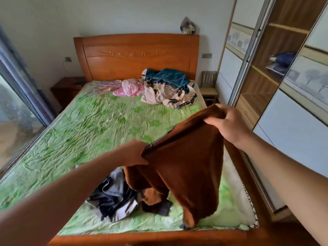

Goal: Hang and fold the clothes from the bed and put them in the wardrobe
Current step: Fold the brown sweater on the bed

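left hand [134,153]: grips brown garment [188,167] edge | right hand [230,125]: higher, pinches its top | arms outstretched

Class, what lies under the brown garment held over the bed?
Dark grey clothes lie piled on the green sheet beneath the brown garment. Its folds hide the pile's right part.

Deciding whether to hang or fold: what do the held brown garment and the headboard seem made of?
Brown garment: probably plush fleece or velour, matte, fuzzy nap, soft heavy drape. Headboard: apparently varnished wood, orange-brown, glossy sheen, carved ornament.
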`<state>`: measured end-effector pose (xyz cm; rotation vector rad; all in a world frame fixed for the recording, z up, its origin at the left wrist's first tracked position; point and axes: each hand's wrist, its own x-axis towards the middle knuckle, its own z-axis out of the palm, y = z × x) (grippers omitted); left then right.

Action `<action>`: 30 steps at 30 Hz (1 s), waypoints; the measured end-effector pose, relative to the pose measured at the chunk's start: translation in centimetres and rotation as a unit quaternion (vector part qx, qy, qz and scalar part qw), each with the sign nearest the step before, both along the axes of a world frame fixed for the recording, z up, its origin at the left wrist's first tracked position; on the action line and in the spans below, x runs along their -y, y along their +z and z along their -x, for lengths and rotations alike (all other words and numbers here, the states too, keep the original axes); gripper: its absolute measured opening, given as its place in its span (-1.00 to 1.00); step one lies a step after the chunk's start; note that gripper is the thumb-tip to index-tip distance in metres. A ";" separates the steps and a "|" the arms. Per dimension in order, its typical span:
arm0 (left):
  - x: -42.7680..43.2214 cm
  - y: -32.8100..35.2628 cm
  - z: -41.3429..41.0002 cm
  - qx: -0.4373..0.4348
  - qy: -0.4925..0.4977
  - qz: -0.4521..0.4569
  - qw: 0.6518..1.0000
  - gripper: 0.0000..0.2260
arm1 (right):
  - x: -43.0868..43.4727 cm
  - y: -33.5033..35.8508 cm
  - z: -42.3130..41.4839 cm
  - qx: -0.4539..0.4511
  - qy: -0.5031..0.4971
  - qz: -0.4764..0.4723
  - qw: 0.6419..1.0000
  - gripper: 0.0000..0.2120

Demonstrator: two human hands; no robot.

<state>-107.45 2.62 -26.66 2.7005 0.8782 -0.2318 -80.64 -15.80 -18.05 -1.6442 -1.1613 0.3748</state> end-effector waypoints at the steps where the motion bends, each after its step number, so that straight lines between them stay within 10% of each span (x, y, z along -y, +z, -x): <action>1: 0.3 -0.1 -0.4 -0.013 0.007 -0.036 0.999 -0.78 | 0.5 -0.1 -0.3 0.017 -0.002 -0.003 1.000 -0.84; 17: -4.3 5.5 -2.1 0.407 0.202 -0.028 0.891 -0.88 | 2.9 1.2 -10.8 0.299 -0.093 0.088 0.945 -0.64; 30: -17.0 12.9 -2.6 0.320 0.060 -0.207 0.922 -0.83 | -8.6 2.4 -14.3 0.229 -0.134 0.090 0.960 -0.68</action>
